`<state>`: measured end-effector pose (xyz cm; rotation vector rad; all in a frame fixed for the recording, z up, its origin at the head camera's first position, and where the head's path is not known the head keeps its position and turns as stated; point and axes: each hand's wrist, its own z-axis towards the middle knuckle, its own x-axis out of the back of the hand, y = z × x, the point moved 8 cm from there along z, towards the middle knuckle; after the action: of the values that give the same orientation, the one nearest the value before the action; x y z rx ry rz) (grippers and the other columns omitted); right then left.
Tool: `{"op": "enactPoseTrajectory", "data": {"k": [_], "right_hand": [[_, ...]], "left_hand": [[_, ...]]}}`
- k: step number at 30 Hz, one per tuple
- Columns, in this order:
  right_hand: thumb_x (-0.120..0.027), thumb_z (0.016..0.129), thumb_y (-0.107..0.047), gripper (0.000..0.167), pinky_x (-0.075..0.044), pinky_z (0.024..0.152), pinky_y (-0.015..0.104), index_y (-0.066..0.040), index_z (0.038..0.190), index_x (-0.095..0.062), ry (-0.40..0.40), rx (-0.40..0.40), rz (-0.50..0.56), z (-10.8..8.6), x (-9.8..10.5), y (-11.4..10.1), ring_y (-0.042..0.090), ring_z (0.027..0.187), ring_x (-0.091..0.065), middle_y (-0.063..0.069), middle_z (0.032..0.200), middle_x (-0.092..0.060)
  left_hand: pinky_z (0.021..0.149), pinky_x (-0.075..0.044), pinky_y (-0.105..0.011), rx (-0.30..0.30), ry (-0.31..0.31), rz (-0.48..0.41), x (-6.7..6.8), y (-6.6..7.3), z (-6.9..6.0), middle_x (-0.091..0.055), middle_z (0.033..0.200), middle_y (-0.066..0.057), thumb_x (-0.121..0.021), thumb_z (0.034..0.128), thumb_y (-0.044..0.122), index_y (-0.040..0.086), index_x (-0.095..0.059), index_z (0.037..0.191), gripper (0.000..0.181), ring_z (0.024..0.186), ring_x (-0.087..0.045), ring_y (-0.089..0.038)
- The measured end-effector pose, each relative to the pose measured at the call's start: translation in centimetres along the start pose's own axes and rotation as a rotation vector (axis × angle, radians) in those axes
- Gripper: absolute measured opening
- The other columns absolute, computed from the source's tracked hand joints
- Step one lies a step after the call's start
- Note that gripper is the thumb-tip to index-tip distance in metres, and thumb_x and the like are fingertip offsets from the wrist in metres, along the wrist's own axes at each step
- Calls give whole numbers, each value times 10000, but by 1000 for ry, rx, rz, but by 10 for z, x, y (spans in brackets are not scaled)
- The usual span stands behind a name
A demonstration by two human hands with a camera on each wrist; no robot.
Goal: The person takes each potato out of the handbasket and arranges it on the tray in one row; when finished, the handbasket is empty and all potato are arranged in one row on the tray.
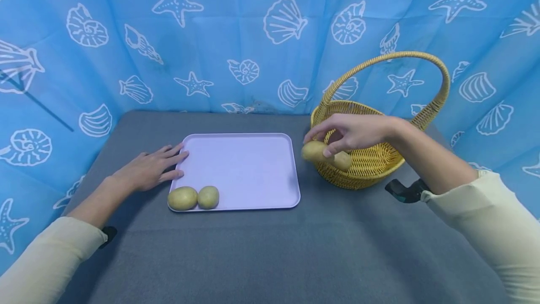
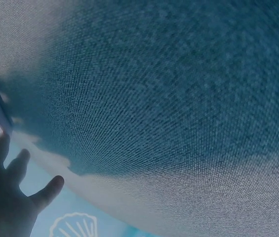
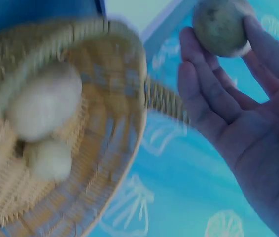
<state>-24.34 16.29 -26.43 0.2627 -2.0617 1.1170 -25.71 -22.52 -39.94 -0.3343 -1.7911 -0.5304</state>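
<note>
My right hand (image 1: 352, 133) pinches a potato (image 1: 314, 151) between thumb and fingertips, above the left rim of a yellow wicker basket (image 1: 379, 172). Just behind that potato, another potato (image 1: 343, 161) shows inside the basket. The right wrist view, slightly blurred, has two potatoes in the basket, a larger one (image 3: 46, 101) and a smaller one (image 3: 50, 159). Spread fingers of my left hand (image 1: 147, 169) rest on the left rim of a pale lilac tray (image 1: 240, 168). Two potatoes, a longer one (image 1: 183, 198) and a rounder one (image 1: 208, 197), lie side by side in its near left corner.
A grey cloth (image 1: 253, 257) covers the table under the tray and basket. The basket's tall arched handle (image 1: 405, 54) rises over it at the right. Behind the table hangs a blue curtain (image 1: 236, 22) printed with white shells and starfish.
</note>
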Motion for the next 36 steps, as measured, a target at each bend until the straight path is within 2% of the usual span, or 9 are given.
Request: {"op": "enactPoseTrajectory", "data": {"k": [4, 11, 22, 28, 36], "right_hand": [[-688, 926, -92, 428, -472, 1010, 478, -70, 1344, -600, -11, 66, 31, 21, -16, -11, 212, 1140, -580, 32, 1208, -642], [-681, 921, -59, 427, -547, 895, 383, -95, 1338, -601, -35, 74, 87, 56, -51, -17, 208, 1065, -638, 76, 1215, -627], [-674, 926, -23, 423, -556, 880, 334, -36, 1340, -590, 0, 149, 118, 101, -94, -24, 174, 1035, -648, 105, 1198, -650], [-658, 941, -22, 427, -554, 856, 285, -13, 1360, -578, 2, 173, 122, 117, -109, -32, 177, 1004, -661, 113, 1191, -650], [-647, 949, -30, 441, -528, 879, 235, -25, 1382, -565, -20, 185, 99, 135, -121, -44, 153, 1050, -647, 95, 1252, -644]], "left_hand": [[1049, -172, -783, -1, 4, -3, -1, 0, 0, -206, 1633, -171, -427, 1027, 547, 122, -307, 1567, 698, 1454, -192, -496], [1061, -170, -773, -2, 6, -10, -2, -1, 0, -196, 1637, -166, -429, 1028, 542, 121, -300, 1569, 697, 1460, -184, -487], [1054, -199, -772, -19, 9, -5, 1, 2, 0, -212, 1632, -171, -440, 1030, 527, 119, -303, 1569, 690, 1453, -203, -492], [1053, -200, -772, -16, 8, -6, 1, 1, 0, -210, 1632, -174, -446, 1029, 521, 118, -302, 1569, 689, 1452, -203, -495], [1053, -202, -771, -20, 12, -1, 1, 1, -1, -211, 1630, -178, -448, 1033, 510, 114, -306, 1567, 680, 1450, -206, -495]]}}
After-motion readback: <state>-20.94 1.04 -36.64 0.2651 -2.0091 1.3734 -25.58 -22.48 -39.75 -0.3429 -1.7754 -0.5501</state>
